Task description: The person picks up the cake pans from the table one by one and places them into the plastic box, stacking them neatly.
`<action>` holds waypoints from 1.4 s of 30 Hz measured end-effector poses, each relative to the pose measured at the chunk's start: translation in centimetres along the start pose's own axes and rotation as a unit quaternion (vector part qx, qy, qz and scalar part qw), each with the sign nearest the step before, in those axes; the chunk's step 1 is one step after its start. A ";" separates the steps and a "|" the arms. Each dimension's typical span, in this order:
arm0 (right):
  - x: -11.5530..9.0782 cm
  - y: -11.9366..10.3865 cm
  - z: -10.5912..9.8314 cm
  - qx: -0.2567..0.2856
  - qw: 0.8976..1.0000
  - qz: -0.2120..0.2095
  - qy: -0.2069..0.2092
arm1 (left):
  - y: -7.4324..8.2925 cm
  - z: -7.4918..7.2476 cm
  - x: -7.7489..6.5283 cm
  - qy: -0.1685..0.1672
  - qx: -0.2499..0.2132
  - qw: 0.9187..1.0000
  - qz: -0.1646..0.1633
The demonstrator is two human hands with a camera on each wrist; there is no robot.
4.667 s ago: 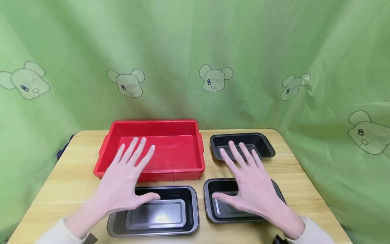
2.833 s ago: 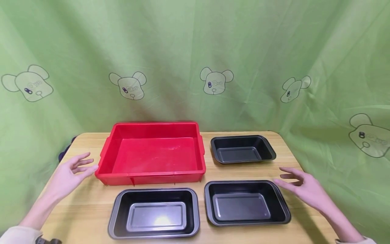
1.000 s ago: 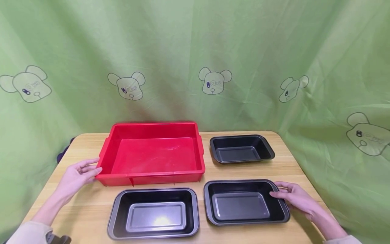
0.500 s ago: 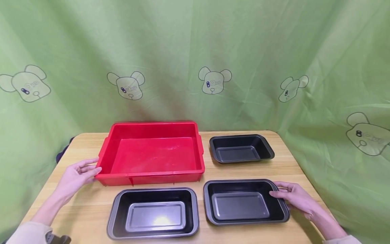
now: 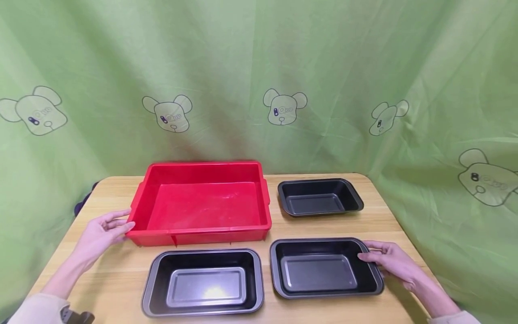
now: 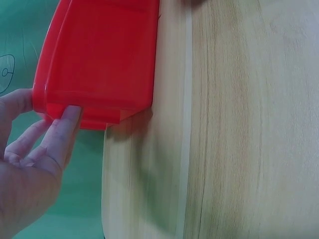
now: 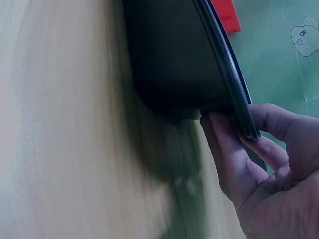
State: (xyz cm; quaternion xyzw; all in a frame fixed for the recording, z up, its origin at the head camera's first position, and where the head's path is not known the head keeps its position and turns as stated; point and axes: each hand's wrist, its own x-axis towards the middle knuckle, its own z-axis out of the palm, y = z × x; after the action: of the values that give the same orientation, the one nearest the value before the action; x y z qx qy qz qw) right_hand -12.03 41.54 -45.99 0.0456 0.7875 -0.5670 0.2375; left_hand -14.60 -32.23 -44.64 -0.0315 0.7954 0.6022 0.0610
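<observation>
A red rectangular tray (image 5: 210, 207) stands at the back left of the table. My left hand (image 5: 99, 234) pinches its near left corner, thumb over the rim and fingers under it, as the left wrist view also shows with the tray wall (image 6: 99, 59). At the front right lies a black loaf pan (image 5: 319, 272). Its right rim is pinched by my right hand (image 5: 394, 263), with the thumb on top and fingers below. In the right wrist view the pan's outer side (image 7: 174, 55) and the hand (image 7: 269, 164) appear close up.
Another black loaf pan (image 5: 206, 285) sits at the front, left of the gripped one. A third pan (image 5: 319, 202) lies at the back right. All rest on a wooden table (image 5: 109, 279). Green printed curtain (image 5: 226, 67) hangs behind and beside it.
Both hands first hovered spread over the pans, then moved outward to the sides. They came in and took hold of the tray corner and the pan rim. Over the last second they hold still.
</observation>
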 end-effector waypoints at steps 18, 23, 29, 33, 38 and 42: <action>-1.5 -1.1 -0.6 0.021 0.999 -0.007 0.029 | -0.2 -0.2 -0.2 -0.001 -0.026 1.000 0.004; -2.1 -1.9 -0.5 0.021 0.999 -0.008 0.045 | -0.2 -0.2 -0.1 -0.002 -0.042 0.999 0.005; -2.5 -3.2 -0.4 0.024 0.998 -0.013 0.063 | -0.3 -0.2 -0.1 -0.002 -0.025 1.000 -0.001; -2.8 -4.3 -0.6 0.041 0.997 -0.032 0.065 | -0.3 -0.2 -0.1 -0.004 -0.037 0.999 0.004; -3.0 -5.8 -0.6 0.069 0.994 -0.052 0.060 | -0.4 -0.2 0.0 -0.007 -0.045 0.999 0.006; -3.0 -7.3 -0.4 0.075 0.993 -0.060 0.065 | -0.5 -0.1 0.0 -0.006 -0.022 1.000 0.000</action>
State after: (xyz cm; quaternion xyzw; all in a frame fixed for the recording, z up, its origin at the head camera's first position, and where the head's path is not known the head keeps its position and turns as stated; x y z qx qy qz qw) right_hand -12.01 39.90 -38.27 0.0530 0.7581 -0.6331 0.1474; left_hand -14.56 -32.50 -45.07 -0.0293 0.7813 0.6200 0.0654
